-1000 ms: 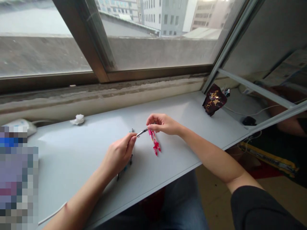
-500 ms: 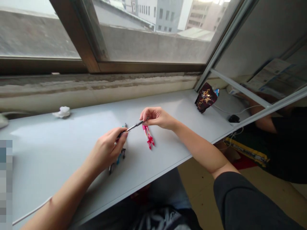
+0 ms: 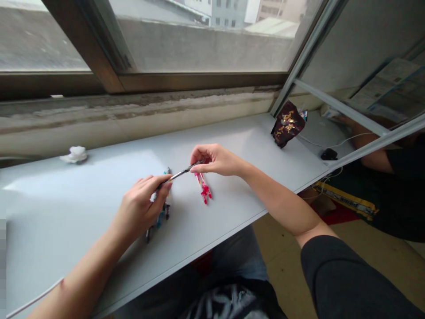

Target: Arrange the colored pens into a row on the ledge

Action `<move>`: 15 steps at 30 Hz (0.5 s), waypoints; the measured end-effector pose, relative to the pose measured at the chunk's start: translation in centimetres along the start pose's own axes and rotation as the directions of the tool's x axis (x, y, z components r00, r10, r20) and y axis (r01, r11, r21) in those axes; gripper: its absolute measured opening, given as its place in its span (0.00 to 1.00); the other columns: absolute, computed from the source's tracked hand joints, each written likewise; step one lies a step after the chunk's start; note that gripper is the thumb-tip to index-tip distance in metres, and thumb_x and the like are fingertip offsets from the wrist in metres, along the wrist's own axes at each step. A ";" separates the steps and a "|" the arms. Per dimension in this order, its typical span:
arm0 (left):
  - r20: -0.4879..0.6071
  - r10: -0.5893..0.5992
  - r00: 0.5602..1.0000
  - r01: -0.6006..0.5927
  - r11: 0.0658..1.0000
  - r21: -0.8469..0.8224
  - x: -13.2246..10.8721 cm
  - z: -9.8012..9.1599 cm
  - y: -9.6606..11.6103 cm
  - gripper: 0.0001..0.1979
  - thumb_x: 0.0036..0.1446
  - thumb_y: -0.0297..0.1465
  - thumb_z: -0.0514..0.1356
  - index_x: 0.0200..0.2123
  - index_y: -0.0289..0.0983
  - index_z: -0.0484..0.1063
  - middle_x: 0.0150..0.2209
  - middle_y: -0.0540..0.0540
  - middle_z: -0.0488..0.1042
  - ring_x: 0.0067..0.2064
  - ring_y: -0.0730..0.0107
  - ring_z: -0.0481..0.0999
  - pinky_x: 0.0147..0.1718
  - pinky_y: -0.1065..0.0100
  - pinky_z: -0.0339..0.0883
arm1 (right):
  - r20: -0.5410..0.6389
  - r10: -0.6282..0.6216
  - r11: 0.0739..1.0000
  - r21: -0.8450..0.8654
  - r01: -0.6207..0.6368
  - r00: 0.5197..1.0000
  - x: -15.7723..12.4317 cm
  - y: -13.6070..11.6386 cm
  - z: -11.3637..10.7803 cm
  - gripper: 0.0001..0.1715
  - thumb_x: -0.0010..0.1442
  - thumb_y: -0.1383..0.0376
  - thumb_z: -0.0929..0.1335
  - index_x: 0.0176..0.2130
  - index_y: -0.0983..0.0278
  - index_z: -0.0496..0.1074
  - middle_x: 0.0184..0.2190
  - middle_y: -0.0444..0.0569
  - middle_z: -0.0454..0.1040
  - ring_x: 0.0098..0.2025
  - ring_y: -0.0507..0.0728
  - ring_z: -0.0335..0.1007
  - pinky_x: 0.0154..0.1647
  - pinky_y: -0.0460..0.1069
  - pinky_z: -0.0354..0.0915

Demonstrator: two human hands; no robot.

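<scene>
Two bare hands share a slim black-and-silver pen [image 3: 182, 174] right now, stretched across the gap between them above a white shelf [image 3: 66, 208]! The left hand [image 3: 139, 208] has its fingers curled close together around the near end, while the right hand [image 3: 215, 159] pinches the far end between thumb and fingertips. Just below that pinch lies a pink-and-red pen-like piece [image 3: 203, 188], and a teal-and-black piece [image 3: 161, 217] sits under the left hand. Watch that light pinch: a slip or sharp tug could drop the pen onto the pink piece and knock it aside. Anything set rolling could reach the shelf's front edge [image 3: 212, 242] and fall.
</scene>
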State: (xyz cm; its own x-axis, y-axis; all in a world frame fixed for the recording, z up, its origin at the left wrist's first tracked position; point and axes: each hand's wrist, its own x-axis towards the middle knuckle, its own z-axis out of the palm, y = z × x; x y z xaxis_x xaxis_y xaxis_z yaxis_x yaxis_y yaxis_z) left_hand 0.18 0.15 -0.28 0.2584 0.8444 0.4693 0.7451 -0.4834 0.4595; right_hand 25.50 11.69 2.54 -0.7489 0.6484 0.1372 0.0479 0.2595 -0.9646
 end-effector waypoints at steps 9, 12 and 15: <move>-0.020 -0.021 1.000 0.021 1.000 -0.009 -0.2 0.0 0.7 0.11 0.73 0.37 0.56 0.44 0.40 0.77 0.39 0.44 0.81 0.41 0.59 0.80 0.45 0.59 0.72 | -0.153 -0.084 0.996 -0.001 0.085 0.985 -0.3 -0.5 0.2 0.16 0.65 0.56 0.75 0.45 0.65 0.74 0.32 0.44 0.75 0.32 0.51 0.71 0.36 0.48 0.68; -0.015 -0.024 1.000 0.024 0.999 0.025 -0.3 0.0 0.7 0.10 0.73 0.37 0.57 0.44 0.41 0.77 0.37 0.46 0.81 0.40 0.59 0.80 0.46 0.58 0.71 | -0.266 -0.137 0.991 -0.026 0.135 0.954 -0.4 -0.8 0.1 0.18 0.63 0.56 0.77 0.43 0.64 0.72 0.34 0.44 0.74 0.32 0.49 0.69 0.35 0.47 0.68; -0.017 -0.030 0.999 0.030 0.999 0.040 -0.4 -0.1 0.7 0.11 0.73 0.37 0.56 0.44 0.41 0.77 0.36 0.46 0.82 0.39 0.59 0.81 0.46 0.57 0.71 | -0.338 -0.169 0.984 -0.011 0.175 0.926 -0.4 -1.1 -0.1 0.19 0.61 0.56 0.78 0.42 0.64 0.71 0.36 0.44 0.74 0.32 0.49 0.69 0.34 0.47 0.68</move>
State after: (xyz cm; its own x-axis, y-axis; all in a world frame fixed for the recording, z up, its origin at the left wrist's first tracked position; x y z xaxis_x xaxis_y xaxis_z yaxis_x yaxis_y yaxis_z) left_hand 0.55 -0.52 -0.08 0.2255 0.8543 0.4683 0.7764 -0.4479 0.4433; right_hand 25.84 11.26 3.54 -0.4782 0.7984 0.3658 -0.0767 0.3770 -0.9230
